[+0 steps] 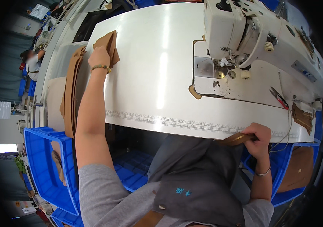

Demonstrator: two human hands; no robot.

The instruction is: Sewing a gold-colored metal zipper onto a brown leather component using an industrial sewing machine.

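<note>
Risk 1: the small stack of flat tan leather pieces (110, 45) sits near the far-left edge of the glossy white bench (150, 75), w/ the left hand (99, 57) pressing on its near end. The top looks slick, so a sideways drag could fan the stack or push pieces off the edge toward the taller pile of brown leather panels (70, 94) standing on edge just beside the bench. Picking one piece could also lift two, as they lie flush.

Risk 2: the folded brown leather strip (237, 139) is pinched at the near bench edge, over the lap & dark grey apron (199, 178). A loose pinch would drop it into the blue plastic crates (47, 166) below. Red-handled snips (279, 97) lie by the white industrial sewing machine (252, 34), well apart from both hands, so no snag risk right now.

Hands: left is mostly closed, fingers curled down onto the tan stack, touching it; can't tell if a piece is actually gripped. Right hand (258, 138) is closed, thumb & fingers clamped on the end of the strip.
</note>
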